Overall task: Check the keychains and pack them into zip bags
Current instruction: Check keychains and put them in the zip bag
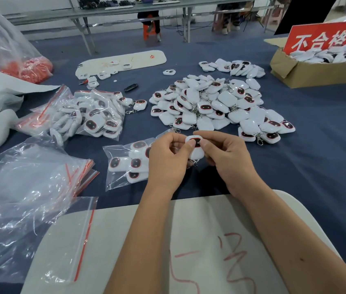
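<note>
A white keychain (196, 148) with a dark, red-rimmed face is held above the blue table between my two hands. My left hand (166, 161) pinches its left side, thumb on the face. My right hand (226, 158) pinches its right side, fingers curled round it. Just left of my hands lies a clear zip bag (123, 164) with several keychains inside. A big loose pile of keychains (212, 102) lies beyond my hands. Empty zip bags (32, 187) with red seals are stacked at the left.
Filled zip bags (87, 115) lie at the left middle. A cardboard box (308, 71) with a red sign holds more keychains at the far right. A white mat (189, 247) with red writing covers the near table edge. A large plastic bag (0, 49) stands far left.
</note>
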A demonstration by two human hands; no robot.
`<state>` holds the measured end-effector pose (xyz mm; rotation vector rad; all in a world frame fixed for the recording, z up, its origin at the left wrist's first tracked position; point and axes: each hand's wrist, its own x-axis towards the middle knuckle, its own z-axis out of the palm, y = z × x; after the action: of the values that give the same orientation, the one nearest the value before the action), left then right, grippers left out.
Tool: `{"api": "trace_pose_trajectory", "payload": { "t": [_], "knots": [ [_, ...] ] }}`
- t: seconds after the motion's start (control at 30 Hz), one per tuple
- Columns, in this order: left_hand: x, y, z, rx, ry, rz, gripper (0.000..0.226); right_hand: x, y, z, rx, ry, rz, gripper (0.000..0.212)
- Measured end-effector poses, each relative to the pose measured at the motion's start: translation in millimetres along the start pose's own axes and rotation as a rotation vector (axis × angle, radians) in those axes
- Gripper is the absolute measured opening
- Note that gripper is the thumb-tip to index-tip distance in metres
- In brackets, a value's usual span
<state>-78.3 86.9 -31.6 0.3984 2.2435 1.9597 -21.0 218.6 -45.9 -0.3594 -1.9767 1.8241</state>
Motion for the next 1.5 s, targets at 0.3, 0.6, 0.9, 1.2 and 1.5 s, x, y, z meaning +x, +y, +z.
{"api": "trace_pose_trajectory", "payload": {
  "t": [0.3,0.6,0.9,1.2,1.5],
  "knots": [
    [1.9,-2.5,-2.1,-0.062,-0.017,-0.049,0.006,-0.6,-0.7,0.9,-0.007,-0.022,0.019,0.015],
    [0.5,-0.6,-2.6,-0.063,0.025,0.007,0.003,-1.1,0.0,3.9,0.021,-0.06,0.025,0.015],
    [-3.9,2.2,0.2,-0.024,0.001,0.121,0.005,2.7,0.0,-0.7,0.064,-0.033,0.046,0.015],
    [-3.4,1.5,-1.2,-0.012,0.012,0.16,0.004,0.3,-0.8,-0.1,0.068,-0.056,0.021,0.023],
    [-1.9,-4.8,6.6,0.348,0.229,0.118,0.005,4.6,-6.2,2.5,0.377,0.046,0.172,0.026]
  ]
}}
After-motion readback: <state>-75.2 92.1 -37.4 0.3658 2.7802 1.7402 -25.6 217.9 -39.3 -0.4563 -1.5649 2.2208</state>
